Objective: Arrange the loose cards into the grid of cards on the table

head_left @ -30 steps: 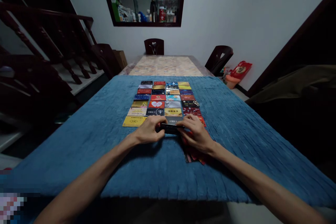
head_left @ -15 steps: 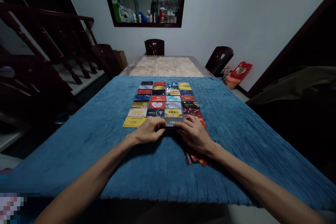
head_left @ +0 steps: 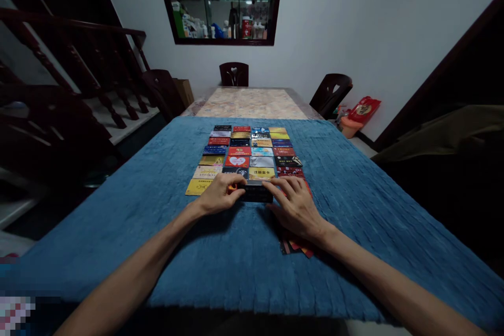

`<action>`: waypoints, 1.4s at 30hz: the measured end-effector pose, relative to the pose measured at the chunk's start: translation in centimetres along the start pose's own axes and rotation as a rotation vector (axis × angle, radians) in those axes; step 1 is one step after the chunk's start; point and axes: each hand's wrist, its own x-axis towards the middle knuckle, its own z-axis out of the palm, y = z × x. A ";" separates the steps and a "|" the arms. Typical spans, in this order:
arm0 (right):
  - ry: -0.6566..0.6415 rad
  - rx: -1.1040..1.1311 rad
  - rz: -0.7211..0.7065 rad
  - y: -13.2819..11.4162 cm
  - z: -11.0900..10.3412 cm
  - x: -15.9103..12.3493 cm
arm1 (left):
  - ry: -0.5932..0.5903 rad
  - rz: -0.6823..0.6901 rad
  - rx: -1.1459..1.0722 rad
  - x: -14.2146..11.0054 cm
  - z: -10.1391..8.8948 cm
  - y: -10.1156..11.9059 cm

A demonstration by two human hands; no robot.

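A dark card (head_left: 256,193) is held up on edge at the near side of rows of printed cards. My left hand (head_left: 221,192) pinches its left end between thumb and fingers. At its right end the fingertips of my right hand (head_left: 297,205) bend over the top edge, with the thumb lower down. Beyond the hands lie a yellow card with large dark characters (head_left: 262,172), a red card with a white heart (head_left: 237,161) and a plain yellow card (head_left: 199,187). Under my right wrist, a fanned pile of reddish cards (head_left: 301,248) is mostly covered.
A blue cloth (head_left: 153,210) covers the near part of the table. Past it shows the patterned tabletop (head_left: 255,102). Dark chairs (head_left: 234,74) stand around the far end, with a glass-shelved cabinet (head_left: 224,44) in the wall. A red bag (head_left: 364,110) is at the right.
The dark card was tipped up, then lay nearly flat half a second ago, and now stands up again between both hands. The view has shifted slightly, so everything sits a little lower.
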 end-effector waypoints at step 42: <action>-0.095 0.216 -0.027 4.1 0.6 5.3 | -0.116 0.263 0.340 2.8 -4.0 -1.0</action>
